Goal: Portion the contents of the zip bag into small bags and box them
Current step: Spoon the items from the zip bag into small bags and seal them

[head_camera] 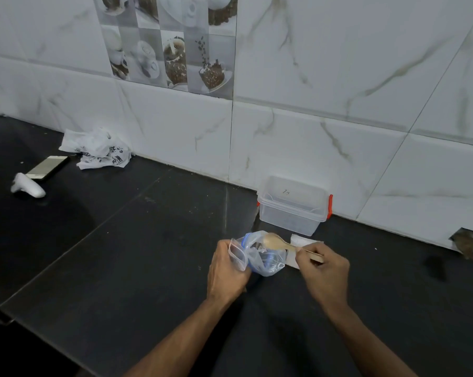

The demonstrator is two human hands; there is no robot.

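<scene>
A clear zip bag [268,261] with a blue seal stands on the black counter, and my left hand [227,270] grips its left side along with a small clear bag [238,254]. My right hand [325,268] pinches the handle of a wooden spoon [274,240], whose bowl hovers over the zip bag's open mouth. What lies in the spoon is too blurred to tell. A clear plastic box [292,208] with orange clips stands open against the wall, just behind the bags. A white flat piece [302,242], maybe more small bags, lies under my right hand's fingers.
A crumpled white printed plastic bag [97,148] lies at the back left by the wall. A phone [47,167] and a white handheld object [28,186] rest on the left of the counter. A broken hole [465,243] shows low in the wall tile at right.
</scene>
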